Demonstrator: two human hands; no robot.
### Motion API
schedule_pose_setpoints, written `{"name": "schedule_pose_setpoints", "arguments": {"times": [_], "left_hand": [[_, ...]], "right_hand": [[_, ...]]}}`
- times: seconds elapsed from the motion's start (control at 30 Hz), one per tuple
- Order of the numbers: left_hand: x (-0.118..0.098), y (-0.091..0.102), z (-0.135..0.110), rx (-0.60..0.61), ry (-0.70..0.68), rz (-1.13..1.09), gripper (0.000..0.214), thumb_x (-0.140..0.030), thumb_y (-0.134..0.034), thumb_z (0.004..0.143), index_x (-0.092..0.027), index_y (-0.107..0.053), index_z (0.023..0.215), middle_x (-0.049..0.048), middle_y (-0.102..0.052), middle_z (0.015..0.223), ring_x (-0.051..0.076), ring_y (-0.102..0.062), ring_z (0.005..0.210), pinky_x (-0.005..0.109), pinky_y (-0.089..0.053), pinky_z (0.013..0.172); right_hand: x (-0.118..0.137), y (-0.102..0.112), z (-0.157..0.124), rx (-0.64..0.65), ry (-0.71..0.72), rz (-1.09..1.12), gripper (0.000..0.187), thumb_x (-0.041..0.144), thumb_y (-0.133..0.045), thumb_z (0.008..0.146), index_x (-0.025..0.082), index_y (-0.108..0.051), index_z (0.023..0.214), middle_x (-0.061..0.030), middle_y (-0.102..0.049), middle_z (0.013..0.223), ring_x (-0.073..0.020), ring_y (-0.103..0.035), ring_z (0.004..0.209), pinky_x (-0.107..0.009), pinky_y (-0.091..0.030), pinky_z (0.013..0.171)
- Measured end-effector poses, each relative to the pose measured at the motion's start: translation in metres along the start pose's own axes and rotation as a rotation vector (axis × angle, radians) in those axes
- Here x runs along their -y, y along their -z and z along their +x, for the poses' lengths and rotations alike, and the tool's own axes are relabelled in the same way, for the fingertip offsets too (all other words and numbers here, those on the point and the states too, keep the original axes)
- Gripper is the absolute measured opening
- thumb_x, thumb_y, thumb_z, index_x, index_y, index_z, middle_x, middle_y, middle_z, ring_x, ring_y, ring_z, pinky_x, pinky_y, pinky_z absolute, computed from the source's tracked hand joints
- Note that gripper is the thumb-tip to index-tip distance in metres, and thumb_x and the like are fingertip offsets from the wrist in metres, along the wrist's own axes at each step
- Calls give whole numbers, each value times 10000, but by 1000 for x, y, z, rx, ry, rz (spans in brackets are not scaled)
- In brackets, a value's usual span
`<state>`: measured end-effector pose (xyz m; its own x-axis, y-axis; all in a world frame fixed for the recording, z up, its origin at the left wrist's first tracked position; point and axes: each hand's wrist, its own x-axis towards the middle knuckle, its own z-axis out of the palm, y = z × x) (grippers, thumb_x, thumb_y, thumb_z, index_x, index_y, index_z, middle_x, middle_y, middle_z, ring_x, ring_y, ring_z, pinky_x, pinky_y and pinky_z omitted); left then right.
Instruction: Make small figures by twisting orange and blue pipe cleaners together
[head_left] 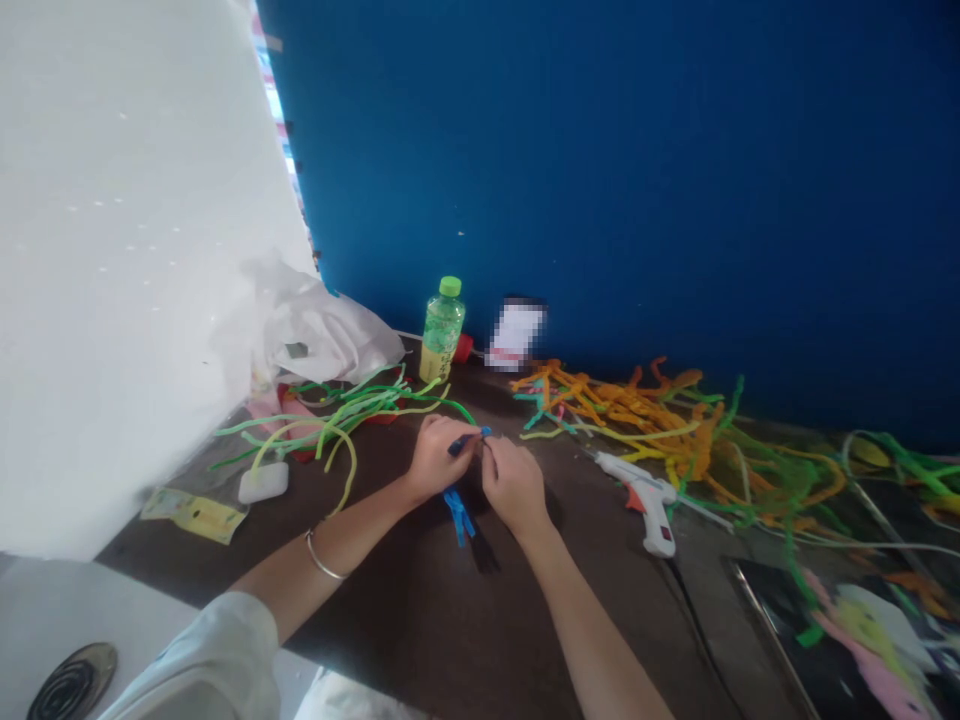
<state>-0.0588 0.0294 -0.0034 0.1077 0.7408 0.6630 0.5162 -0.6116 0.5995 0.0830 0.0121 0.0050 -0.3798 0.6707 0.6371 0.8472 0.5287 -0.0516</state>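
My left hand (441,462) and my right hand (516,488) meet over the middle of the dark table, fingers closed. Between their fingertips is a small blue pipe cleaner piece (486,432), and both hands pinch it. A darker blue end (459,445) sticks out by the left fingers. Below the hands, bright blue pipe cleaner strips (459,517) point toward the table's front edge; whether they join the held piece is hidden. A bundle of green pipe cleaners (360,405) lies beyond my left hand.
A green-capped bottle (442,335) and a phone (516,333) stand by the blue wall. Orange pipe cleaners (600,400) pile up at the right, near a white glue gun (645,500) with a black cord. At left are a white case (264,483), a yellow packet (195,513) and a plastic bag (322,325).
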Motion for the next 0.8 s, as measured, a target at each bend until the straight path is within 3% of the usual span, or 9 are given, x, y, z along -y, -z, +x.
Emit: {"name": "schedule_pose_setpoints", "arguments": {"times": [0.13, 0.23, 0.5, 0.63, 0.8], "left_hand": [[1, -1, 0, 62, -10, 14, 157, -210, -479, 813, -192, -635, 820, 32, -667, 731, 142, -584, 704, 316, -384, 726], [2, -1, 1, 146, -21, 18, 167, -196, -462, 825, -189, -630, 824, 34, -663, 748, 139, -584, 728, 307, -380, 728], [8, -2, 2, 330, -48, 19, 179, -245, -451, 842, -190, -619, 867, 43, -665, 805, 144, -591, 772, 305, -363, 757], [11, -2, 2, 444, -101, -31, 170, -203, -460, 821, -189, -616, 886, 42, -662, 806, 149, -596, 794, 301, -364, 772], [9, 0, 3, 533, -75, -67, 143, -186, -498, 790, -198, -614, 873, 34, -675, 823, 154, -606, 792, 310, -349, 808]], "right_hand": [[-8, 8, 3, 8, 132, -143, 219, 168, -396, 869, 132, -599, 792, -50, -541, 611, -163, -460, 589, -299, -293, 580], [-15, 13, 3, 18, 204, -130, 192, 187, -437, 867, 142, -604, 784, -50, -556, 646, -163, -461, 613, -294, -306, 594], [-26, 13, -3, 41, 137, 161, 174, 256, -465, 866, 165, -612, 845, -72, -618, 801, -171, -532, 771, -287, -402, 731], [-24, 15, 1, 116, -27, 424, 180, 318, -506, 837, 189, -626, 799, -43, -623, 739, -155, -555, 702, -279, -430, 682], [-21, 16, 6, 150, -473, 810, 252, 434, -627, 698, 184, -613, 666, -25, -607, 608, -152, -553, 553, -269, -437, 515]]}}
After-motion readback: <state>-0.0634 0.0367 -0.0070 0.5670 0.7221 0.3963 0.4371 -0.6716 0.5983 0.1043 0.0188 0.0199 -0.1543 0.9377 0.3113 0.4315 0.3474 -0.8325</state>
